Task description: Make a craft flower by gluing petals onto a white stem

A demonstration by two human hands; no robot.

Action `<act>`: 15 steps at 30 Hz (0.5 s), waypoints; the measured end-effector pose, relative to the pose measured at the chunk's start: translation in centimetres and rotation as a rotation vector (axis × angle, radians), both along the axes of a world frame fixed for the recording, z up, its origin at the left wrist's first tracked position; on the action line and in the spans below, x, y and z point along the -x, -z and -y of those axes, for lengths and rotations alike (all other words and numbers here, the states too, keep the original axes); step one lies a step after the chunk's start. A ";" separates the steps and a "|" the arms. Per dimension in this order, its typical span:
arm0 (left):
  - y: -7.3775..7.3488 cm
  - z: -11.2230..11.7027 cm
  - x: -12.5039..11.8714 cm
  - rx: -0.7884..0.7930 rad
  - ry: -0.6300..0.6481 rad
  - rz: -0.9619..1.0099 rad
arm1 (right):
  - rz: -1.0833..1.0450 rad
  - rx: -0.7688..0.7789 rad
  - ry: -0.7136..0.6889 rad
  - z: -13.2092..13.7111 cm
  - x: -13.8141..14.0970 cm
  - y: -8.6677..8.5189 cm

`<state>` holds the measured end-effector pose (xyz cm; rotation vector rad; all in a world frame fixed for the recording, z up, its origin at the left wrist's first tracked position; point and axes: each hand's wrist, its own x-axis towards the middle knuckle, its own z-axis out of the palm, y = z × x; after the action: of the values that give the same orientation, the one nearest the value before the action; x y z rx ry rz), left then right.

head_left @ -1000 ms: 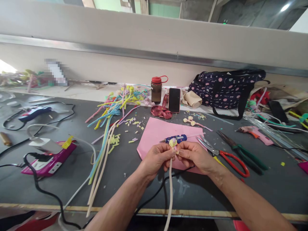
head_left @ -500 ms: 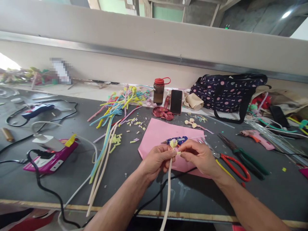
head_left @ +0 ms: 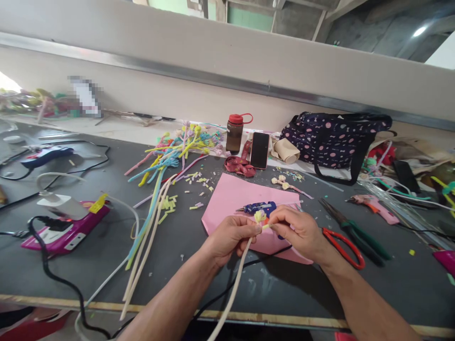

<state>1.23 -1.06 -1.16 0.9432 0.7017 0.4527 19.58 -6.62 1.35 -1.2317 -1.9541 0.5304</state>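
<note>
My left hand [head_left: 229, 239] is closed around the top of a long cream-coloured stem [head_left: 232, 296], which hangs down past the table's front edge. A small yellow and lilac flower head [head_left: 259, 216] sticks up just above those fingertips. Between the thumb and fingers of my right hand [head_left: 296, 232] is a short pale-yellow strip [head_left: 266, 227], its other end touching the work at my left fingertips. Beneath both hands lies a pink sheet [head_left: 225, 196], with a blue glue gun [head_left: 256, 207] on it, partly hidden by my right hand.
Green-handled pliers [head_left: 366, 241] and a red-handled cutting tool [head_left: 344, 246] lie right, near a pink glue gun [head_left: 377, 208]. Left are loose cream stems [head_left: 145, 253], cut yellow pieces [head_left: 168, 203] and a purple power strip [head_left: 53, 241]. Behind stand a bottle [head_left: 234, 135], a phone [head_left: 259, 150] and a bag [head_left: 334, 137].
The lower part of the cream stem has swung to the left. My right hand has drawn slightly right, showing more of the pale-yellow strip. The view has shifted a little.
</note>
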 end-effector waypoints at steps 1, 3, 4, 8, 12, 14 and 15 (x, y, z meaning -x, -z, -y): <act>0.0 0.0 0.0 -0.013 0.002 -0.015 | 0.001 0.002 0.018 -0.1 -0.3 -0.2; 0.1 0.0 0.0 -0.036 0.011 -0.045 | -0.013 -0.002 0.048 -0.2 -0.9 -0.4; 0.3 -0.1 0.0 -0.042 0.015 -0.059 | -0.021 -0.011 0.053 -0.2 -1.1 -0.5; 0.6 -0.1 -0.1 -0.031 0.020 -0.093 | -0.007 -0.039 0.019 -0.3 -1.5 -0.8; 0.3 0.0 -0.3 -0.053 0.034 -0.154 | 0.043 -0.032 0.001 -0.3 -1.6 -0.8; 0.0 0.1 -0.3 -0.077 0.042 -0.182 | 0.068 -0.044 -0.012 -0.3 -1.6 -0.8; -0.2 0.2 -0.4 -0.085 0.045 -0.195 | 0.078 -0.049 -0.019 -0.3 -1.5 -0.8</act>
<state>1.59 -1.22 -0.97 1.0914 0.8407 0.3561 21.05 -6.30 2.15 -1.2207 -2.0340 0.4468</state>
